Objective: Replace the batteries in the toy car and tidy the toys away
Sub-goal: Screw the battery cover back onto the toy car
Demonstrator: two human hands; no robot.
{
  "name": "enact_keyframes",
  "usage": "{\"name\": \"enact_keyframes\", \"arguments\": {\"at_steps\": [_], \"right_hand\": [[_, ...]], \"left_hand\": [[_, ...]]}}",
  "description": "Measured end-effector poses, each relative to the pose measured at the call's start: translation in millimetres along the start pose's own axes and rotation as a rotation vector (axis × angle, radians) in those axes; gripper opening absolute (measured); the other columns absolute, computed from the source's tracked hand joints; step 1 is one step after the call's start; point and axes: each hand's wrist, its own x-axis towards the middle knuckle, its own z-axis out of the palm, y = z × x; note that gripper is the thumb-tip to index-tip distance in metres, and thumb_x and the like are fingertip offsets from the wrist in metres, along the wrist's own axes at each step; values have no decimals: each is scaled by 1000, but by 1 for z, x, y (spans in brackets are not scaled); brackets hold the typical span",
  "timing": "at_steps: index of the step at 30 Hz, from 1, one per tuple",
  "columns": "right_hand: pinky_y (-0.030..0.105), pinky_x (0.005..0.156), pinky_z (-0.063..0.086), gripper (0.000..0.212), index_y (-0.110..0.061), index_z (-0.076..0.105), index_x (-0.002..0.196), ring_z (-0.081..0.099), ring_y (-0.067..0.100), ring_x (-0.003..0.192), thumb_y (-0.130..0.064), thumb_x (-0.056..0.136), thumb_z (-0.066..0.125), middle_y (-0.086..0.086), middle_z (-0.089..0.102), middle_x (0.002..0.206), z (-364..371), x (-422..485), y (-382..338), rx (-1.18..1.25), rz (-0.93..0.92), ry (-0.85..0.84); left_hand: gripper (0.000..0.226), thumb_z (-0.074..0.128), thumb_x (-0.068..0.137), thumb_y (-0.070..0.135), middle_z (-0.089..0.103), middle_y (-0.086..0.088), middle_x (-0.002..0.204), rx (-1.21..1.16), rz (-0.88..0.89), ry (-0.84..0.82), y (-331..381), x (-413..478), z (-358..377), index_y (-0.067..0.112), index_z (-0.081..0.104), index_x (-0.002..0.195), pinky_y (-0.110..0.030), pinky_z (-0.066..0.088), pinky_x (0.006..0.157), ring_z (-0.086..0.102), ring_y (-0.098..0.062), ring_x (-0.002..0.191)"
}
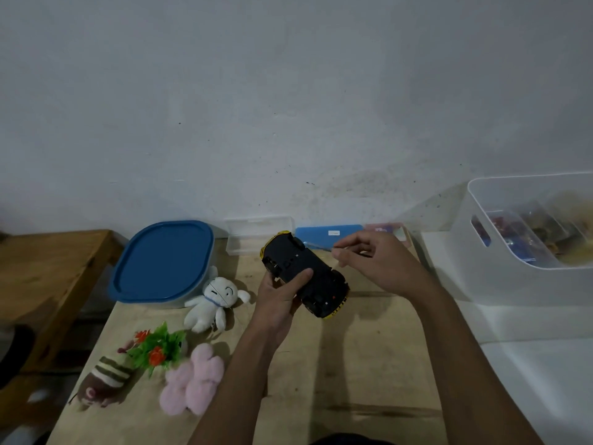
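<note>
1. Our left hand (282, 300) is wrapped around the toy car (305, 274), thumb pressed across its black underside, which is turned up toward us; yellow bodywork shows at both ends.
2. We hold the car tilted above the wooden table (353, 364), clear of its surface.
3. Our right hand (378, 261) hovers just right of the car, fingertips pinched on a thin screwdriver (317, 245) whose shaft runs left toward the car's far end; whether the tip touches the car we cannot tell.
4. At the back of the table lie a clear plastic case (260, 234) and a flat blue case (327, 234), both near the wall.
5. To the left sits a container with a blue lid (163, 261), a white plush toy (213, 300) touching its near side.
6. Nearer us lie a plastic flower sprig (157, 348), a pink plush (192, 380) and a brown striped plush (106, 380).
7. A white storage bin (513, 252) stands on the white surface to the right, holding blurred items.
</note>
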Motion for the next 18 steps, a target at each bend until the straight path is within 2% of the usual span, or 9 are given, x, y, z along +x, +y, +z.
{"name": "enact_keyframes", "arguments": {"at_steps": [3,8,18], "right_hand": [[20,79,52,11,-31,72,94,65,-2,85,-38,86,70,-14,72,86,5,0,-5,-132,-6,17],[16,71,49,10,-35,72,95,65,-3,86,-39,86,70,-15,71,93,11,-1,2,-158,13,33],[22,76,53,6,-37,72,92,65,-2,83,-38,86,70,-16,71,91,11,-1,3,-166,-3,58]], "left_hand": [[44,71,84,-2,71,-15,116,58,43,3,1,2,-1,10,59,124,-34,58,81,70,-29,105],[43,75,81,0,70,-15,115,153,103,24,-1,2,2,19,62,117,-37,57,83,69,-30,107],[50,76,80,-2,68,-16,117,171,126,23,3,-1,3,23,60,120,-41,58,85,68,-32,109]]}}
